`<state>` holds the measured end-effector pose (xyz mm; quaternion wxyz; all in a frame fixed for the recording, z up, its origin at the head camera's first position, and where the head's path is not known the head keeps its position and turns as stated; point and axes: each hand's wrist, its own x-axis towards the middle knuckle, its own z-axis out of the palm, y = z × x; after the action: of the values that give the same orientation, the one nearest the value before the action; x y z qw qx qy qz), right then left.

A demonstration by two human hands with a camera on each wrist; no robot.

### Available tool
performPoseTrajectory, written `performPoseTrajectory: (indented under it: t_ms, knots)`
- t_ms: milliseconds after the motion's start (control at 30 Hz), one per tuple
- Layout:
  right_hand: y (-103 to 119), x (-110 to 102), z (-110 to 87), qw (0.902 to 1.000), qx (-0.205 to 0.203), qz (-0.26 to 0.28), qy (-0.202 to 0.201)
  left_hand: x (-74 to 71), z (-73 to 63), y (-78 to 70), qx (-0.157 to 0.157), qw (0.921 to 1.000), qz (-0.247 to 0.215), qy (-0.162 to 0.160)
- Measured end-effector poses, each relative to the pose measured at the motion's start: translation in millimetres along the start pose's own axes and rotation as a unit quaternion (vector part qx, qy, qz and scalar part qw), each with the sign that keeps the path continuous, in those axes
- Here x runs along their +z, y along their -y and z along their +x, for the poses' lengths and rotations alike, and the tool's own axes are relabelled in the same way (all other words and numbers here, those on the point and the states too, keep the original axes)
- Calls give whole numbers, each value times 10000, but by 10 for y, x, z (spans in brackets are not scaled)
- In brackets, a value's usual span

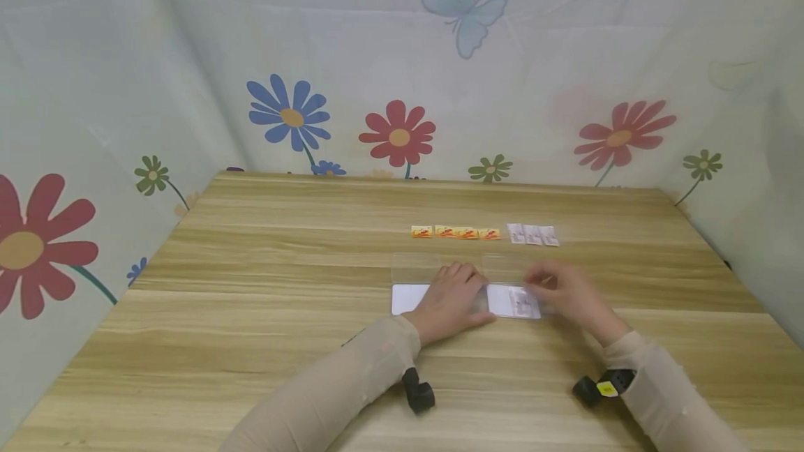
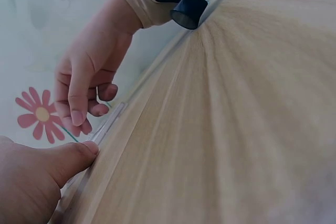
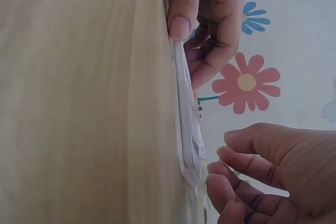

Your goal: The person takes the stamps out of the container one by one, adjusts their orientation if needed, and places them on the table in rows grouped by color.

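Two flat white cases lie side by side, the left case [image 1: 408, 298] partly covered by my left hand [image 1: 453, 302]. Behind them, clear lids [image 1: 416, 268] stand folded back. A small pale printed sachet [image 1: 520, 302] lies in the right case [image 1: 499, 300]. My left hand holds the right case at its left end, thumb [image 3: 179, 27] on the near edge and fingers curled over the top. At the other end is my right hand [image 1: 568, 295], close beside the sachet, its fingers loosely bent with nothing visible between them. In the right wrist view, its fingertips [image 3: 212, 179] hover by the case's corner.
Farther back on the wooden table [image 1: 283, 250], several yellow-and-red sachets [image 1: 465, 233] lie in a row. To their right is a row of three pale sachets [image 1: 532, 234]. A flower-printed curtain [image 1: 377, 40] hangs behind the table.
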<state>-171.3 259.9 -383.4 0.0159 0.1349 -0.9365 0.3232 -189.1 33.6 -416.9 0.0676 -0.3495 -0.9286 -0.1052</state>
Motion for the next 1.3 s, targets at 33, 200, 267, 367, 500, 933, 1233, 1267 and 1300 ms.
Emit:
performPoseTrajectory:
  t_ms: [33,200,267,367,500,933,1233,1267,1300]
  knots:
    - [-5,7,-3,10000,-27,-29,-2,0,2,-1,-5,10000,-4,6]
    - [-18,44,-20,9999,-18,-106,5,9,2,0,-25,10000,-20,33]
    - [-18,57,-27,9999,-19,-111,2,12,0,2,-34,10000,-41,39]
    - [-24,79,-35,9998,32,-201,-13,19,-1,6,-43,10000,-47,53]
    - [-30,111,-37,9990,44,-449,-69,20,-2,6,-46,9999,-60,66]
    - [-40,142,-37,9979,-93,-616,-147,-12,-7,1,-51,9999,-118,39]
    - [-13,127,-43,9980,9,-630,-109,-17,2,-5,-68,9998,-153,99]
    - [-12,126,-43,9978,16,-651,-109,-16,4,-4,-67,9998,-155,102]
    - [-13,125,-42,9977,10,-667,-107,-14,5,-3,-68,9998,-162,104]
